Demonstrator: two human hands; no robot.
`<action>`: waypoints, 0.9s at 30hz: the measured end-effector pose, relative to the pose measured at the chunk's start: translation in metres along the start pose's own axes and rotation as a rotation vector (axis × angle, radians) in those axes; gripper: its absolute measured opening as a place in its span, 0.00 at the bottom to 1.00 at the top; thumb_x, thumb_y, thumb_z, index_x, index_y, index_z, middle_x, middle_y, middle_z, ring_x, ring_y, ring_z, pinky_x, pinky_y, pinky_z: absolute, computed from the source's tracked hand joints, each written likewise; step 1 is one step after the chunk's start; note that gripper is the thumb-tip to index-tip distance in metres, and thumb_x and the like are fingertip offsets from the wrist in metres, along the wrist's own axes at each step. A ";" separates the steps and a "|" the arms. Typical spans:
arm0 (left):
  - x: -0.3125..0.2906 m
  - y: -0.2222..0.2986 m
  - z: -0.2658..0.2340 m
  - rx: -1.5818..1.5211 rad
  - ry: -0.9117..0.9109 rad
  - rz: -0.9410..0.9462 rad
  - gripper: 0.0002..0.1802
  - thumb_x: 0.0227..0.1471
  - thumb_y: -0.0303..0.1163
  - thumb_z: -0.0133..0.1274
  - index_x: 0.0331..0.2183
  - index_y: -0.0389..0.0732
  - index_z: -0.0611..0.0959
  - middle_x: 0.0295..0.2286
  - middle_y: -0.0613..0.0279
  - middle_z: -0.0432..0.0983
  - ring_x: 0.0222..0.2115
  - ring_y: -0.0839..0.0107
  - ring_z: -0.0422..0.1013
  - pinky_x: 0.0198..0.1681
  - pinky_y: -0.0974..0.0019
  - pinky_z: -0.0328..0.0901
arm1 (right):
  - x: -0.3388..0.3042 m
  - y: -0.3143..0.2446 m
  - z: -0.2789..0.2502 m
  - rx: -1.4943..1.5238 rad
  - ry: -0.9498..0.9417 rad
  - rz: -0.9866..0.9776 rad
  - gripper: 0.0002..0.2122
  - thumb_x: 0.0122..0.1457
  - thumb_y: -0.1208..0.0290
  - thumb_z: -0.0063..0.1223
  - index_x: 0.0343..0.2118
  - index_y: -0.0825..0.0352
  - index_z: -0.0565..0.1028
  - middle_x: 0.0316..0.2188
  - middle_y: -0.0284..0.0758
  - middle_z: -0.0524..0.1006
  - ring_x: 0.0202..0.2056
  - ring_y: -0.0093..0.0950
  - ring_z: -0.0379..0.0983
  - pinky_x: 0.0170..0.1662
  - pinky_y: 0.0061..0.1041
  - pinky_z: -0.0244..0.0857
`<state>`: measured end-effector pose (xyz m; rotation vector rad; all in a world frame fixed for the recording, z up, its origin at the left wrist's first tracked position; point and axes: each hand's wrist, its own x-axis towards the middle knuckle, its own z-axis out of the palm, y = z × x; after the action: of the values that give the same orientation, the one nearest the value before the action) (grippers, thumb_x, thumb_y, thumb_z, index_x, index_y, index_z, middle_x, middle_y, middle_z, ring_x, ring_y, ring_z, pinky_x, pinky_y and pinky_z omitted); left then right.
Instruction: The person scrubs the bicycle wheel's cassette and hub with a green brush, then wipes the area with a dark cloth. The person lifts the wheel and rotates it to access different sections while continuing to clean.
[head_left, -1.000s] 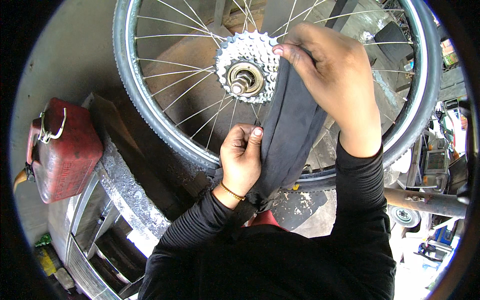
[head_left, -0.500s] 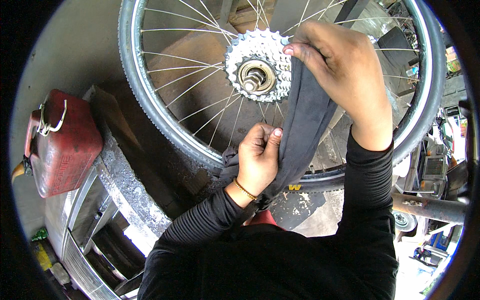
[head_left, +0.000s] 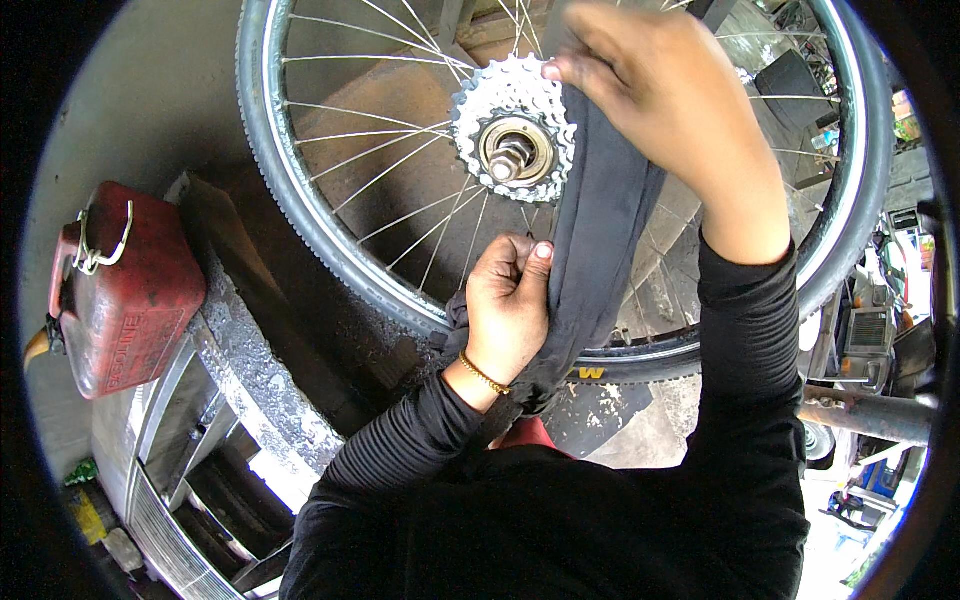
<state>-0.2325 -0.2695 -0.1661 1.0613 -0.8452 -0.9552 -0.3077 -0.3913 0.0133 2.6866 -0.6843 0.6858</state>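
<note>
A bicycle wheel [head_left: 262, 150] with a black tyre and thin spokes fills the upper part of the view. At its hub sits a silver cassette of sprockets [head_left: 520, 95], the axle end sticking out of its middle. A dark grey cloth [head_left: 605, 220] is stretched along the cassette's right side. My right hand [head_left: 640, 80], slightly blurred, pinches the cloth's upper end beside the upper right sprocket teeth. Below the cassette, my left hand [head_left: 508, 300] is closed on the cloth's lower part, thumb on top. The cloth hides the sprockets' right edge.
A red fuel can [head_left: 135, 290] with a wire on its handle stands at the left, beside a rough, stained ledge [head_left: 255, 370]. Metal framework [head_left: 170, 500] lies below it. A rusty pipe [head_left: 870, 417] and assorted workshop clutter are at the right.
My right hand has moved up and slightly left, pulling the cloth's upper end with it. My left hand has shifted a little up and left. The cassette appears slightly turned.
</note>
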 end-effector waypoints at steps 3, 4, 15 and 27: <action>-0.005 -0.009 -0.013 0.196 0.033 0.052 0.11 0.54 0.28 0.51 0.22 0.36 0.71 0.16 0.70 0.63 0.20 0.83 0.56 0.23 0.76 0.56 | -0.025 0.006 0.009 0.083 0.047 0.079 0.11 0.51 0.66 0.58 0.25 0.68 0.68 0.16 0.39 0.68 0.20 0.39 0.66 0.23 0.30 0.58; -0.003 -0.011 -0.016 0.145 0.043 0.003 0.12 0.54 0.28 0.52 0.22 0.35 0.71 0.16 0.69 0.63 0.20 0.81 0.57 0.24 0.75 0.57 | -0.028 0.007 0.009 0.099 0.051 0.081 0.12 0.51 0.66 0.58 0.25 0.68 0.68 0.16 0.40 0.68 0.20 0.39 0.66 0.23 0.30 0.58; 0.005 -0.006 -0.012 0.098 0.079 0.021 0.10 0.54 0.28 0.51 0.23 0.36 0.72 0.17 0.72 0.64 0.20 0.83 0.56 0.24 0.77 0.57 | -0.008 0.007 0.016 0.144 0.078 0.054 0.09 0.50 0.69 0.56 0.26 0.67 0.68 0.17 0.40 0.69 0.20 0.38 0.67 0.24 0.30 0.60; -0.012 -0.020 -0.027 0.241 0.008 -0.043 0.11 0.55 0.29 0.51 0.23 0.37 0.72 0.18 0.72 0.64 0.22 0.83 0.57 0.25 0.76 0.57 | -0.071 -0.011 0.006 0.031 0.070 0.290 0.09 0.51 0.69 0.58 0.25 0.67 0.71 0.15 0.38 0.69 0.15 0.28 0.65 0.21 0.24 0.58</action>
<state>-0.2166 -0.2536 -0.1937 1.2932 -0.9508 -0.8993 -0.3546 -0.3582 -0.0299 2.6020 -1.0657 0.8619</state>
